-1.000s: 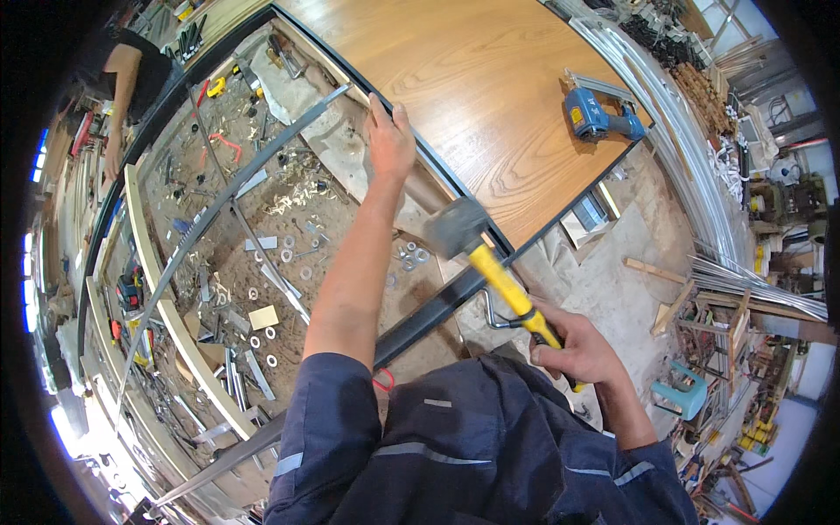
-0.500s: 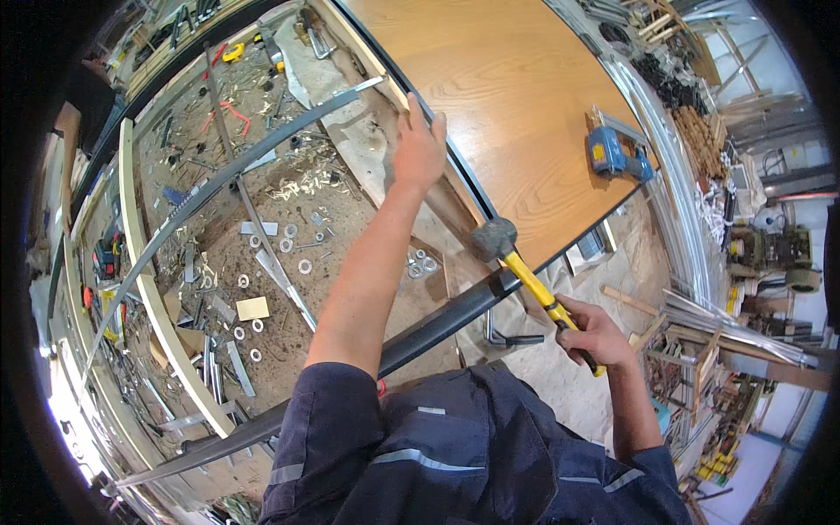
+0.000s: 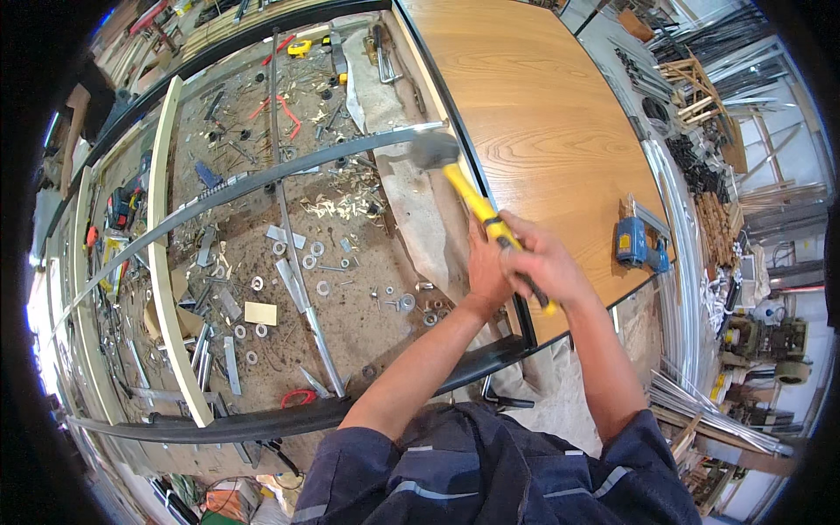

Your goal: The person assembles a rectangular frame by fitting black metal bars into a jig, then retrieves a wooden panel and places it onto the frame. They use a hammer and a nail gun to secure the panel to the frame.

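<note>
My right hand [image 3: 544, 262] is closed around the yellow handle of a mallet [image 3: 473, 198]. The mallet's dark, blunt head [image 3: 435, 150] is over the frame's long side, by the end of a curved grey metal strip [image 3: 302, 166]. My left hand [image 3: 490, 269] lies low on the inner edge of the black frame [image 3: 477, 175], against the pale wooden batten [image 3: 426, 74] along it. Its visible fingers stretch away from me, partly hidden behind the mallet handle and my right hand. A wood-grain panel [image 3: 534, 114] lies right of that edge.
A blue nail gun [image 3: 641, 245] rests on the panel's right part. Inside the frame are washers [image 3: 323, 288], wood chips [image 3: 346, 208], a yellow tape measure [image 3: 299, 48] and a metal bar [image 3: 325, 354]. Light wooden slats [image 3: 159, 227] cross the left side. Metal lengths [image 3: 687, 306] are stacked at right.
My left hand has slid toward me along the frame edge. The mallet has swung up and left, bringing my right hand close above the left. The whole view has shifted slightly.
</note>
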Demonstrator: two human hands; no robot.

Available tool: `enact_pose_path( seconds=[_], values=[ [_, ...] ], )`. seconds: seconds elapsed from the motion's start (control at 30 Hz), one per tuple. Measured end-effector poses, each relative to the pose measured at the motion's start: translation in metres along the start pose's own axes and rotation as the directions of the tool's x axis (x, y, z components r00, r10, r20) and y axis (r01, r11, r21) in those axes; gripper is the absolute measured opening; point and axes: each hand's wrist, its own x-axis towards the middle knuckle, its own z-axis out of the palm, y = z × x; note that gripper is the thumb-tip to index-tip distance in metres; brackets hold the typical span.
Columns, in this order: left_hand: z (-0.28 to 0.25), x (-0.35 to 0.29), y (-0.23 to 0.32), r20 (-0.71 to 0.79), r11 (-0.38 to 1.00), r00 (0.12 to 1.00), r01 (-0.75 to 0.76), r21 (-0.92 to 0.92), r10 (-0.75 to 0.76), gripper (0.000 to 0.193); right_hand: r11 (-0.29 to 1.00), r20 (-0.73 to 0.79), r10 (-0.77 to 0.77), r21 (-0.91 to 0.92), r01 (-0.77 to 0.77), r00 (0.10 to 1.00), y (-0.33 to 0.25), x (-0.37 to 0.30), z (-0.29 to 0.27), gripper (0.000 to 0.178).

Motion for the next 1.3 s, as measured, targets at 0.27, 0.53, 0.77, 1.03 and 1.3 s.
enact_pose_path(
  seconds=[0.27, 0.53, 0.77, 1.03, 1.3],
  values=[
    [-0.016, 0.018, 0.011, -0.053, 0.941, 0.975, 0.192, -0.277, -0.215, 0.07, 0.964, 0.008, -0.245, -0.104, 0.244, 0.97, -0.045, 0.096, 0.003, 0.073],
    [-0.016, 0.019, 0.009, 0.021, 0.944, 0.969, 0.246, -0.218, -0.248, 0.073, 0.825, 0.095, -0.471, -0.306, 0.476, 0.877, -0.134, 0.279, 0.04, 0.081],
    [-0.019, 0.02, 0.003, 0.089, 0.92, 0.949, 0.314, -0.235, -0.301, 0.075, 0.811, 0.105, -0.455, -0.36, 0.46, 0.884, -0.166, 0.415, 0.024, 0.054],
    [-0.02, 0.021, -0.002, 0.149, 0.918, 0.945, 0.319, -0.235, -0.29, 0.079, 0.899, 0.156, -0.37, -0.19, 0.395, 0.916, -0.162, 0.454, 0.011, 0.031],
    [-0.019, 0.024, -0.004, 0.118, 0.923, 0.952, 0.305, -0.235, -0.284, 0.08, 0.882, 0.179, -0.449, -0.071, 0.466, 0.876, -0.169, 0.436, -0.01, 0.008]
  ],
)
